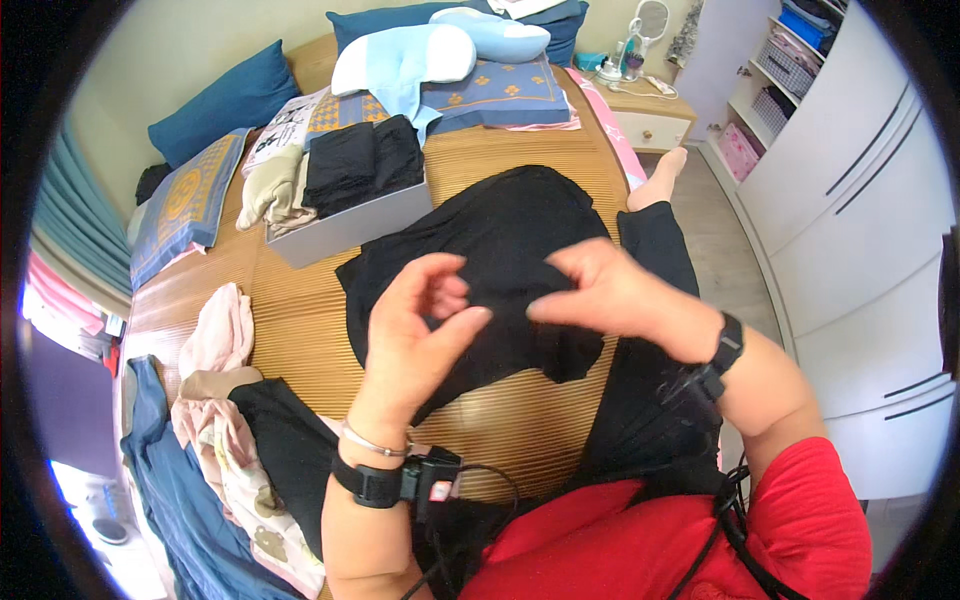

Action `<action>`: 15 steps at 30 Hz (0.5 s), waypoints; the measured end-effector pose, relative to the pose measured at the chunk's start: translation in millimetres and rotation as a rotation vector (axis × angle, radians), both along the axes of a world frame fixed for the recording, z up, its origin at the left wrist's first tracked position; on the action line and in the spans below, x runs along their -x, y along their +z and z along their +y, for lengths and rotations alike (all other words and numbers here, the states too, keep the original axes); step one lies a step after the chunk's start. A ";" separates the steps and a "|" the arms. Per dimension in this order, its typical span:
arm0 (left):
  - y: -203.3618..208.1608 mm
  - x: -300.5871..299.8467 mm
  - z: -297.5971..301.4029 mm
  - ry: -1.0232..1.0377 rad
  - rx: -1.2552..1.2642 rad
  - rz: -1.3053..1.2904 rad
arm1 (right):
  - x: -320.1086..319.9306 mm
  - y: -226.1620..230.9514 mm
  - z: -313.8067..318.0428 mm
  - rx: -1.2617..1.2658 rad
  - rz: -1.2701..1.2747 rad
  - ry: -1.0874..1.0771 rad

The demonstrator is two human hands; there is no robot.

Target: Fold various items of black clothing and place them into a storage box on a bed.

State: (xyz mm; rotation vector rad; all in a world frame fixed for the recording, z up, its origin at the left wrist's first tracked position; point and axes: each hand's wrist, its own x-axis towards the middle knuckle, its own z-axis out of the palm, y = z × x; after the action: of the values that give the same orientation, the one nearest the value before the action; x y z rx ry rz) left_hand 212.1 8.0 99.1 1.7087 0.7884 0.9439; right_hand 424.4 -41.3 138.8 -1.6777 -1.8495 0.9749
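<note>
A black garment [510, 225] lies spread on the bamboo mat in front of me, its edges uneven and a little creased. Over its left part is my left hand [420, 335], fingers loosely curled and thumb apart, with nothing seen in it. My right hand [610, 295] is above the garment's right side, thumb and fingers apart and likewise holding nothing visible. The two hands face each other with a gap between them. Whether any fingertip touches the cloth, I cannot tell.
Beyond the garment stands a grey box [345, 235] of folded black and beige clothes. Loose clothes, including blue trousers [185, 480] and a pink patterned piece [225, 440], lie at left. Pillows [500, 90] line the bed's head. My black-trousered leg [655, 250] stretches along the right.
</note>
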 end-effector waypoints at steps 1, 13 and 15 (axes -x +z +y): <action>-8.2 10.5 2.3 0.027 0.076 0.032 | -8.8 9.2 0.0 0.014 -0.149 -0.065; -158.2 91.3 -35.4 0.030 -0.322 1.122 | -98.3 72.8 -38.3 -0.601 0.246 -0.479; -166.9 91.9 -35.9 0.054 -0.369 1.104 | -108.8 83.3 -43.7 -0.613 0.246 -0.486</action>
State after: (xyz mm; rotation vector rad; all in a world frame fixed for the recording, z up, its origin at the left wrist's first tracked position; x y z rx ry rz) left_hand 120.1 -27.9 -67.8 2.5549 1.4087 0.0796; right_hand 533.2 -85.0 222.1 -1.4342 -1.2996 0.3387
